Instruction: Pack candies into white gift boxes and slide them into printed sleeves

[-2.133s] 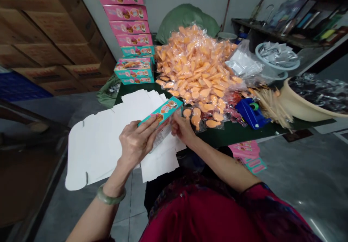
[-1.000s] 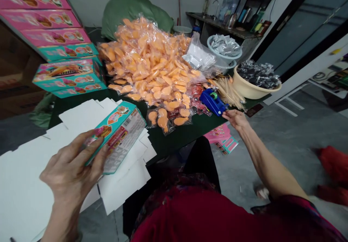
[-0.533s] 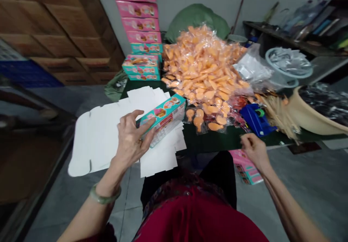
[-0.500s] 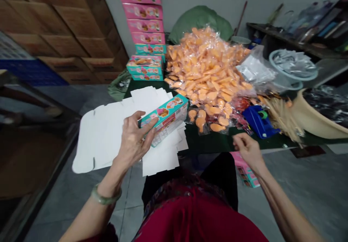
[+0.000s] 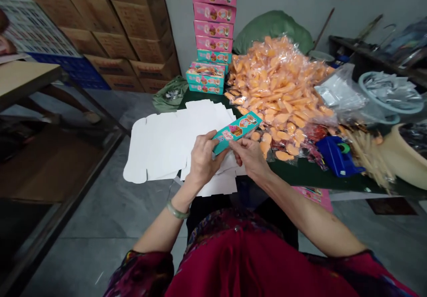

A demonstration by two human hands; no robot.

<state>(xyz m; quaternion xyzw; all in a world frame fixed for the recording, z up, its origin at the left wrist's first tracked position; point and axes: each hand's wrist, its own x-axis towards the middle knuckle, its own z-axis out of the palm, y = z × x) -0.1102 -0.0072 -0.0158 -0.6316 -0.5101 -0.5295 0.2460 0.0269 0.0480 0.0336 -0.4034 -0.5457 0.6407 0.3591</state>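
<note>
A teal printed carton (image 5: pixel 237 130) is tilted over a spread of white card blanks (image 5: pixel 160 141). My left hand (image 5: pixel 205 157) is closed round the carton's left end. At its near long edge, my right hand (image 5: pixel 250 157) touches it with thumb and fingertips pinched together; anything between them is too small to make out. Just beyond the carton lies a big heap of orange spoon-shaped pieces in clear bags (image 5: pixel 276 88). A blue tape dispenser (image 5: pixel 336 154) with a green core stands to the right of my right hand.
Pink boxes (image 5: pixel 213 12) and teal boxes (image 5: pixel 206 83) are stacked at the back. Thin wooden sticks (image 5: pixel 370 154), a cream basin (image 5: pixel 407 154) and a light-blue basket (image 5: pixel 393 106) occupy the right. Brown cartons (image 5: pixel 96 39) line the wall; another table (image 5: pixel 30 79) stands left.
My right hand has come in from near the tape dispenser to the carton. The carton has tipped so its top faces me more, and the view has swung left.
</note>
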